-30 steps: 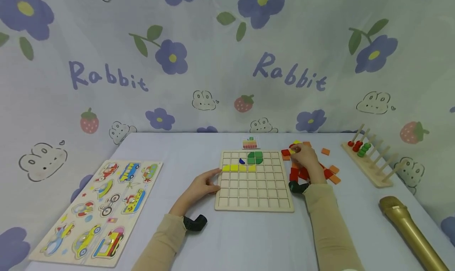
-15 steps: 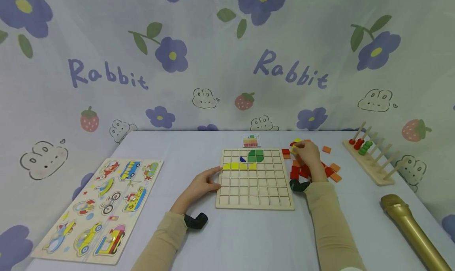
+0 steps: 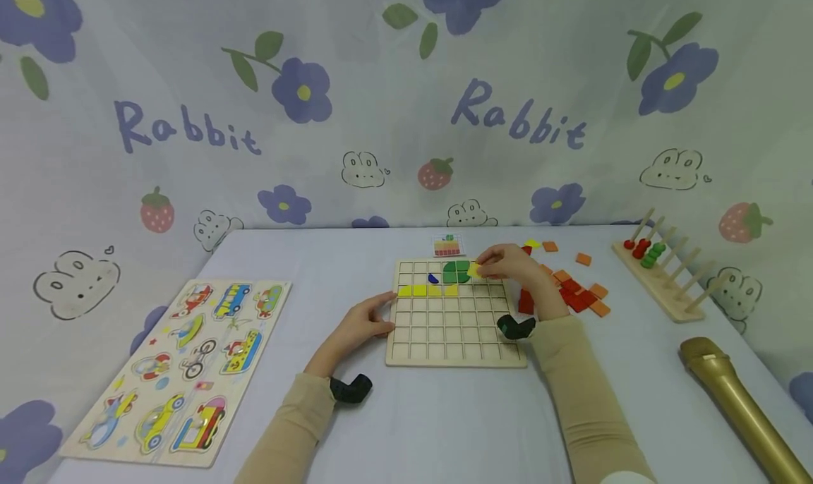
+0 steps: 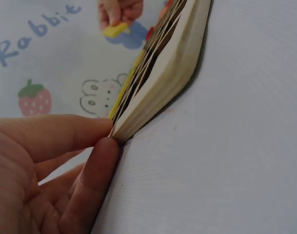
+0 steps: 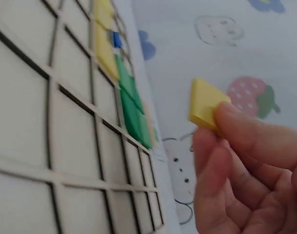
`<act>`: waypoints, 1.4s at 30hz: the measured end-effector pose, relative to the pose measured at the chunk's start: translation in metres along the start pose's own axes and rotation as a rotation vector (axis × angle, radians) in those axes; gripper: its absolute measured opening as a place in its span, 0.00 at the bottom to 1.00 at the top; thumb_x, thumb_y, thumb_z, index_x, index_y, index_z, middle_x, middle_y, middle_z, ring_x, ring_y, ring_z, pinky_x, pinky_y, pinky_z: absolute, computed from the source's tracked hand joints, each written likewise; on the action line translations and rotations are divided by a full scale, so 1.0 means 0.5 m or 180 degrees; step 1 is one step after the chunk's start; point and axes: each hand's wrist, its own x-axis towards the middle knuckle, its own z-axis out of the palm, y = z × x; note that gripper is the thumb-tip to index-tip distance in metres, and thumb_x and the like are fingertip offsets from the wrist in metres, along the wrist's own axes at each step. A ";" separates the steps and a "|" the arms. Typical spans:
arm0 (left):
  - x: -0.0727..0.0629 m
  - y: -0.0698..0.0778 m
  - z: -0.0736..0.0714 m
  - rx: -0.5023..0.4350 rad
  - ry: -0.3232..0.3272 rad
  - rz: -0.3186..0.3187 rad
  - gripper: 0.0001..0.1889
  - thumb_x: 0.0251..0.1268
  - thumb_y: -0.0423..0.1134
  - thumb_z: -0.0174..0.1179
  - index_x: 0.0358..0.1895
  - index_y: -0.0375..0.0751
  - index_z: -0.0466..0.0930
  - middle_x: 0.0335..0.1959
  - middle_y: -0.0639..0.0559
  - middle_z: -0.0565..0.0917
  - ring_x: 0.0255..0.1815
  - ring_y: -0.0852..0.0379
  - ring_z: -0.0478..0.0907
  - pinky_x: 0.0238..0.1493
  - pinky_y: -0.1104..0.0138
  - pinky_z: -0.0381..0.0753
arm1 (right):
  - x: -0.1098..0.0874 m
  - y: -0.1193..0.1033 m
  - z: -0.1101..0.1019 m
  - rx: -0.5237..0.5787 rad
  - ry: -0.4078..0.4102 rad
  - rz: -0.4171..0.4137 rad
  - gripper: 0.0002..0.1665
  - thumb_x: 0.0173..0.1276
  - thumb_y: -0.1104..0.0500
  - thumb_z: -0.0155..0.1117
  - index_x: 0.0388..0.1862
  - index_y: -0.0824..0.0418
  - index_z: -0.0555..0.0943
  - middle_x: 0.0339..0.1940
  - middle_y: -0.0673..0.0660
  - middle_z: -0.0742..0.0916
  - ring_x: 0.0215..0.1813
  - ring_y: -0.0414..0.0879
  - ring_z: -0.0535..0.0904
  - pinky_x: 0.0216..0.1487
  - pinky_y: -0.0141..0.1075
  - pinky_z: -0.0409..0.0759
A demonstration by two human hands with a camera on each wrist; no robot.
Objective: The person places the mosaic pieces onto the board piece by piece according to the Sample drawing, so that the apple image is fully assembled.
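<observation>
With our right grip [image 3: 513, 265] we pinch a yellow tile [image 5: 204, 102] above the grid board [image 3: 455, 336]; our left grip [image 3: 357, 323], spread, touches its left edge.

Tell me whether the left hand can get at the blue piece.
Likely yes: the left hand touches the left edge of the grid board, and nothing tall stands between it and the blue piece.

Both forearms lean forward and inward — the left forearm in a beige fabric sleeve [image 3: 288, 427], the right forearm in a beige sleeve of the same kind [image 3: 584, 399]. The bare left hand [image 3: 357, 327] has its thumb and forefinger spread apart. The bare right hand [image 3: 511, 267] turns leftward, its fingertips making a pinch — other fingers bend toward the palm.
</observation>
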 end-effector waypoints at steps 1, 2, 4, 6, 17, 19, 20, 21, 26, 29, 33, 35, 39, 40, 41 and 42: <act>0.001 -0.001 0.000 0.0004 0.0005 0.0003 0.33 0.53 0.37 0.66 0.65 0.48 0.67 0.22 0.49 0.74 0.23 0.58 0.69 0.27 0.67 0.69 | 0.004 -0.001 0.009 -0.0107 -0.0085 -0.0010 0.17 0.60 0.63 0.64 0.47 0.70 0.77 0.40 0.58 0.82 0.38 0.45 0.78 0.45 0.39 0.76; 0.001 -0.001 0.000 0.0004 0.0009 0.0000 0.33 0.53 0.37 0.66 0.65 0.48 0.67 0.22 0.49 0.74 0.24 0.58 0.69 0.27 0.67 0.69 | 0.008 0.000 0.016 -0.0219 -0.0162 -0.0039 0.16 0.60 0.64 0.64 0.45 0.71 0.77 0.40 0.58 0.82 0.38 0.44 0.76 0.44 0.37 0.76; 0.001 0.001 0.000 -0.0001 0.0008 -0.0011 0.33 0.52 0.37 0.66 0.65 0.49 0.67 0.22 0.49 0.74 0.24 0.57 0.69 0.28 0.67 0.69 | 0.014 0.002 0.031 -0.0472 -0.0202 -0.0054 0.13 0.59 0.64 0.65 0.42 0.69 0.79 0.39 0.58 0.82 0.37 0.44 0.75 0.42 0.33 0.74; 0.002 0.000 0.000 -0.0008 -0.0002 -0.0003 0.33 0.52 0.37 0.66 0.65 0.48 0.67 0.22 0.49 0.75 0.24 0.57 0.70 0.28 0.67 0.70 | 0.019 0.005 0.043 -0.0656 -0.0186 -0.0069 0.10 0.58 0.64 0.65 0.39 0.67 0.81 0.38 0.58 0.83 0.35 0.44 0.74 0.38 0.32 0.73; 0.001 0.000 0.000 -0.0009 -0.0003 -0.0034 0.33 0.52 0.36 0.66 0.65 0.48 0.67 0.21 0.49 0.75 0.23 0.58 0.70 0.28 0.67 0.70 | 0.016 0.006 0.064 -0.0885 -0.0034 0.0146 0.08 0.56 0.64 0.66 0.36 0.64 0.83 0.28 0.54 0.81 0.26 0.44 0.71 0.30 0.33 0.71; 0.001 0.000 0.000 -0.0009 -0.0007 -0.0034 0.33 0.52 0.36 0.66 0.65 0.48 0.67 0.21 0.49 0.75 0.23 0.58 0.70 0.28 0.67 0.70 | 0.016 0.005 0.066 -0.0949 -0.0004 0.0122 0.07 0.56 0.64 0.66 0.35 0.64 0.83 0.30 0.54 0.82 0.28 0.45 0.71 0.31 0.33 0.70; 0.001 0.000 0.000 -0.0008 -0.0012 -0.0029 0.33 0.52 0.36 0.65 0.66 0.48 0.67 0.21 0.49 0.75 0.23 0.58 0.71 0.28 0.67 0.70 | 0.015 0.004 0.067 -0.0974 0.0012 0.0105 0.07 0.56 0.64 0.66 0.35 0.64 0.83 0.31 0.55 0.82 0.30 0.45 0.72 0.32 0.33 0.71; 0.001 0.000 0.000 -0.0015 -0.0019 -0.0022 0.33 0.53 0.36 0.65 0.66 0.48 0.67 0.21 0.49 0.75 0.23 0.58 0.71 0.28 0.67 0.71 | 0.015 0.004 0.069 -0.0996 0.0027 0.0091 0.07 0.56 0.64 0.67 0.34 0.63 0.83 0.33 0.55 0.83 0.31 0.45 0.72 0.33 0.33 0.71; 0.002 -0.002 0.001 -0.0030 -0.0024 -0.0009 0.34 0.53 0.37 0.66 0.66 0.48 0.66 0.22 0.49 0.75 0.24 0.58 0.71 0.29 0.67 0.71 | 0.014 0.002 0.071 -0.1103 0.0064 -0.0005 0.06 0.55 0.64 0.68 0.33 0.63 0.83 0.34 0.56 0.83 0.35 0.47 0.73 0.37 0.35 0.72; 0.003 -0.003 -0.001 -0.0042 0.0009 -0.0022 0.34 0.52 0.37 0.66 0.66 0.48 0.67 0.22 0.49 0.75 0.24 0.58 0.71 0.29 0.68 0.70 | 0.016 0.001 0.064 -0.1155 0.0113 -0.0133 0.08 0.56 0.63 0.67 0.36 0.63 0.83 0.32 0.56 0.82 0.35 0.48 0.72 0.37 0.36 0.71; 0.002 -0.007 0.000 -0.0014 0.0010 -0.0032 0.33 0.53 0.38 0.66 0.65 0.48 0.67 0.22 0.49 0.74 0.24 0.58 0.70 0.27 0.69 0.70 | 0.013 0.006 0.031 -0.1101 0.0336 -0.0181 0.14 0.60 0.61 0.64 0.45 0.65 0.81 0.36 0.59 0.81 0.36 0.51 0.72 0.36 0.38 0.71; 0.000 -0.009 0.001 -0.0014 -0.0006 -0.0041 0.33 0.53 0.38 0.66 0.65 0.48 0.68 0.22 0.50 0.74 0.24 0.58 0.69 0.27 0.68 0.69 | 0.009 0.015 0.002 -0.1042 0.0494 -0.0149 0.17 0.63 0.61 0.61 0.49 0.66 0.79 0.41 0.62 0.80 0.40 0.54 0.73 0.40 0.41 0.72; 0.000 -0.013 0.002 -0.0015 -0.0018 -0.0044 0.33 0.53 0.39 0.66 0.65 0.50 0.67 0.22 0.50 0.74 0.24 0.58 0.69 0.28 0.68 0.69 | 0.007 0.046 -0.066 -0.0782 0.0742 0.0063 0.20 0.66 0.63 0.54 0.56 0.68 0.75 0.52 0.68 0.77 0.51 0.61 0.71 0.51 0.49 0.71; 0.000 -0.013 0.002 -0.0013 -0.0022 -0.0035 0.33 0.53 0.39 0.66 0.65 0.50 0.67 0.22 0.50 0.74 0.24 0.58 0.69 0.28 0.68 0.69 | 0.007 0.054 -0.083 -0.0765 0.0805 0.0115 0.20 0.67 0.63 0.53 0.57 0.68 0.74 0.55 0.69 0.76 0.54 0.61 0.70 0.54 0.50 0.69; 0.000 -0.013 0.001 -0.0001 -0.0029 -0.0021 0.33 0.53 0.40 0.66 0.65 0.50 0.67 0.22 0.50 0.75 0.24 0.58 0.70 0.27 0.68 0.70 | 0.008 0.061 -0.097 -0.0733 0.0840 0.0176 0.21 0.67 0.63 0.51 0.59 0.69 0.72 0.57 0.70 0.74 0.55 0.61 0.69 0.56 0.51 0.68; 0.001 -0.012 0.000 0.0006 -0.0031 -0.0007 0.33 0.53 0.40 0.66 0.66 0.50 0.67 0.22 0.50 0.75 0.24 0.58 0.70 0.27 0.68 0.70 | 0.009 0.069 -0.111 -0.0652 0.0871 0.0248 0.22 0.68 0.64 0.50 0.60 0.69 0.71 0.58 0.70 0.73 0.56 0.62 0.68 0.56 0.51 0.67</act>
